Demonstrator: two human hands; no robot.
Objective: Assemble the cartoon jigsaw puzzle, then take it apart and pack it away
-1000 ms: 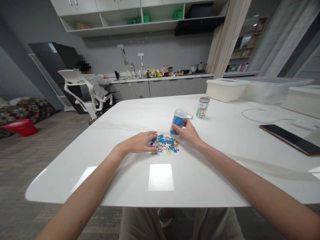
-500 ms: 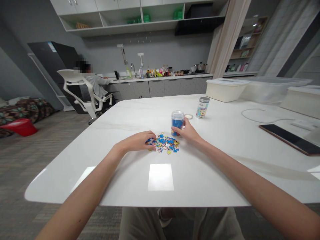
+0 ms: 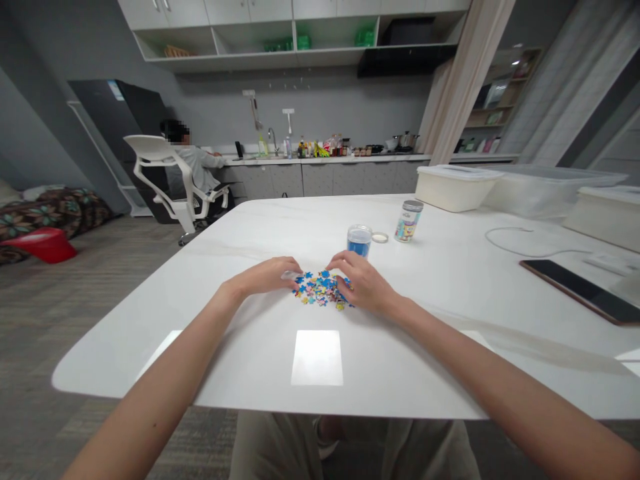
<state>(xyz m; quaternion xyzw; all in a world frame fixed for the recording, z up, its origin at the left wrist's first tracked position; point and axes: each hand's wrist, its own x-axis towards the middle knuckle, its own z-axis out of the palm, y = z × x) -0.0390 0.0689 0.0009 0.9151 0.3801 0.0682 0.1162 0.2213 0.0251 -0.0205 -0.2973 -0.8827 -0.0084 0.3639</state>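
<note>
Head view: at puzzle pieces, our left hand curls, grip unclear; our right hand arches half-open, empty.

Kitchen area: faucet, cooking pot, wall cabinets.

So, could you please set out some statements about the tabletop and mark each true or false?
1. The left hand and right hand are on opposite sides of the jigsaw pieces. True.
2. The round lid lies between the clear-topped jar and the cartoon canister. True.
3. The right hand grips the clear-topped jar. False: it is at the jigsaw pieces.
4. The cartoon canister lies on its side. False: it stands upright.
5. The smartphone lies right of the cartoon canister. True.
</note>
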